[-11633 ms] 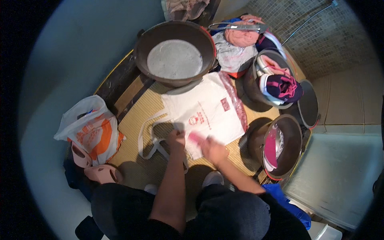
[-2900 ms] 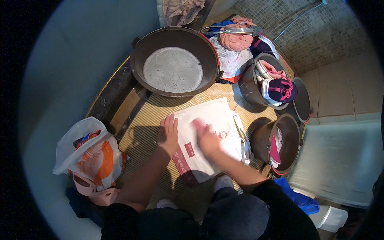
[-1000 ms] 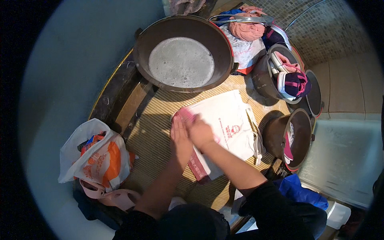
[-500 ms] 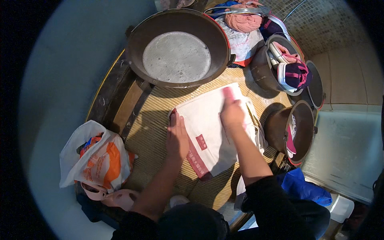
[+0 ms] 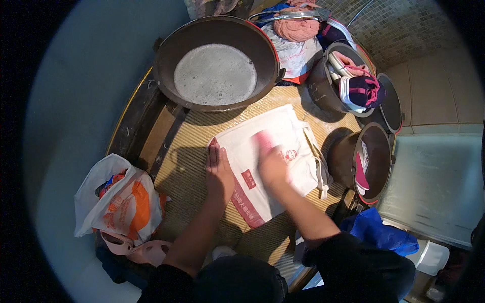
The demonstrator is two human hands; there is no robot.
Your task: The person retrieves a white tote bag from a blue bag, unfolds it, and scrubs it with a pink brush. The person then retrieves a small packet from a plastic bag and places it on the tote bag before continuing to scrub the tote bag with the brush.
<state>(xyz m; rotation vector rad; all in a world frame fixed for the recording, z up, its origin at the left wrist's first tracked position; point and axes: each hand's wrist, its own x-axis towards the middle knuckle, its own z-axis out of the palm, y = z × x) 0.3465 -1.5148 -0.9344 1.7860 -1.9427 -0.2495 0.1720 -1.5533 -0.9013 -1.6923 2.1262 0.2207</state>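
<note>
A white cloth tote bag (image 5: 236,146) with a dark red band lies flat on the ribbed mat (image 5: 177,194). My left hand (image 5: 219,171) presses flat on the bag's left edge, fingers stretched out. In my right hand (image 5: 273,166) is a pink object that looks like a scrub brush (image 5: 261,140), held against the middle of the bag. Motion smears this hand and the brush. The bag's handles (image 5: 322,166) lie bunched at its right side.
A large dark basin (image 5: 267,65) of cloudy, sudsy water (image 5: 214,74) stands beyond the bag. On the right are a bucket (image 5: 320,86) with sneakers (image 5: 365,91) and another bucket (image 5: 346,156). A white plastic bag (image 5: 113,202) and pink slippers (image 5: 150,252) lie left; blue fabric (image 5: 379,232) lies near right.
My right hand has moved the brush left and nearer across the tote bag, uncovering a red print on it. My left hand stays on the left edge. The whole view has shifted slightly.
</note>
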